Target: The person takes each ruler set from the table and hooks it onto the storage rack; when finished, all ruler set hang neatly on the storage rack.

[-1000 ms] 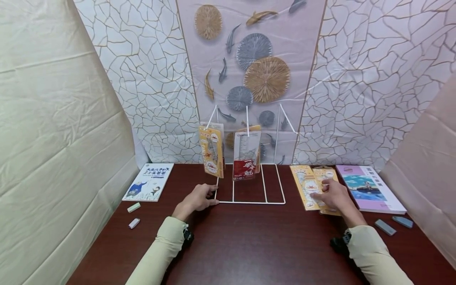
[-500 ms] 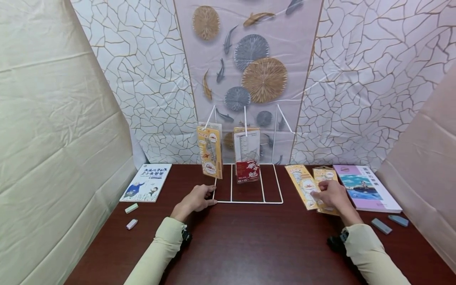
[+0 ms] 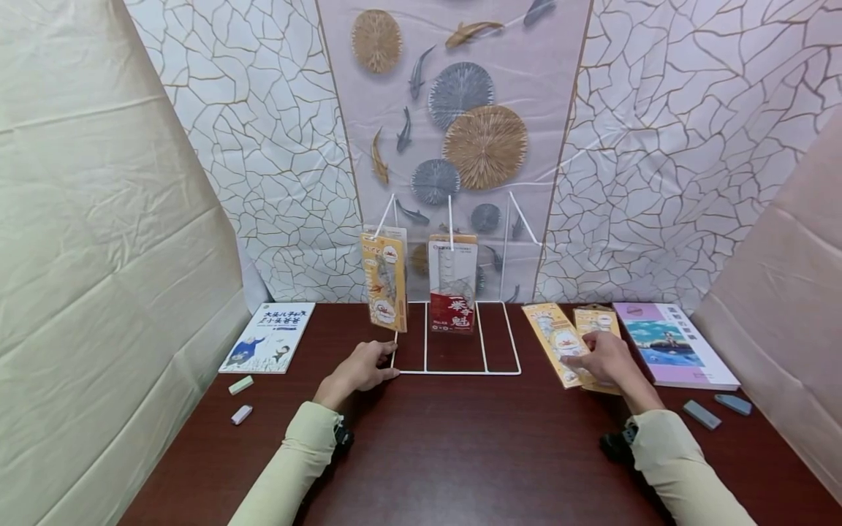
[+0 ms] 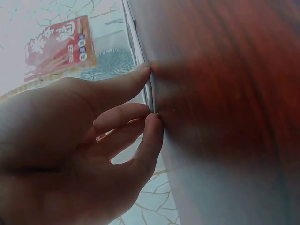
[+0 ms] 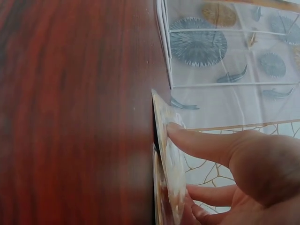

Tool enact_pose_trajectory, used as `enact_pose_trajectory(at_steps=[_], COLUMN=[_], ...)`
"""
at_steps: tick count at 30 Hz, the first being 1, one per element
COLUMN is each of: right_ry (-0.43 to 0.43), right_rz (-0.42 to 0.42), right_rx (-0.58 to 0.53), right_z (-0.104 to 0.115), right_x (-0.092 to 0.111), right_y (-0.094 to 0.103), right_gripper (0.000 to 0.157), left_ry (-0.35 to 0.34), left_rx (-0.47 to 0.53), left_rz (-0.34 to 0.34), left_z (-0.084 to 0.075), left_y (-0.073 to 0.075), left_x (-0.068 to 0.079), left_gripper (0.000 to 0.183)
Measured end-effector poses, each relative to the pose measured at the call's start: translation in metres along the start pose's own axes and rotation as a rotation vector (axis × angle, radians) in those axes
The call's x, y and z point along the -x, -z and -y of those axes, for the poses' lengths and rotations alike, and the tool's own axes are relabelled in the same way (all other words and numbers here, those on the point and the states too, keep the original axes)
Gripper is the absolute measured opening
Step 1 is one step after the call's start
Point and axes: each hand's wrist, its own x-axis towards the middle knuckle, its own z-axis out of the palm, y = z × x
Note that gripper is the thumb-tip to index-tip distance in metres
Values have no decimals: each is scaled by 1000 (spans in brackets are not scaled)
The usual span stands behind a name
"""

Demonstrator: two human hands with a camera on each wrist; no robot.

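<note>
A white wire display rack stands on the table. From its left hook hangs a yellow blister pack, with another card behind it. On the middle hook a white-and-red ruler pack hangs before a yellow one. My left hand pinches the rack's front left corner, with thumb and fingers on the wire in the left wrist view. Two yellow blister packs lie right of the rack. My right hand grips the left one, thumb on its face and fingers at its edge. This pack tilts off the table and overlaps the other.
A purple-and-white book lies at the right, with a grey eraser-like block and a blue-grey one before it. A white picture book lies at the left, near two small erasers, one green and one white. A patterned cloth hangs behind.
The hanging packs sway slightly on their hooks. My right hand's thumb has slid a little to the left over the pack. My left hand stays on the rack corner.
</note>
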Motion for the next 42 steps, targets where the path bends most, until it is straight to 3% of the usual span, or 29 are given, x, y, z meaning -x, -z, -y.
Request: enact_pose_trajectory(at_steps=[3,6,12,18,22,26,30,34,42], right_ry=[-17,-37,-13,30,51,119,208,265,378], right_rz=[24,19,-94,-219,-288,-327,-328,-321,-264], right_rx=[-22,-57,-102,-147,-273,-447,-599,-730,-780], right_z=[0,1,6,16,21,26,32,37,42], right_x=[-1,-1,0,2,4,5,6,11,27], right_y=[0,0,-1,-2,-1,0,0,0,-7], right_gripper=[79,77,65,51,46,53,58,53,39], left_ry=[3,-6,-35,-21,-26,-19,-12,-7,16], left_rx=[0,-1,-7,9,1,2,8,18,12], left_rz=[0,1,-8,-6,0,-2,0,12,18], left_z=[2,2,3,3,4,4,4,4,4], left_y=[-1,-1,-1,-1,-1,-1,-2,-2,0], left_x=[-1,0,-1,-1,-1,-1,1,0,-1], left_gripper=[58,57,57,57,58,58,57,58,59])
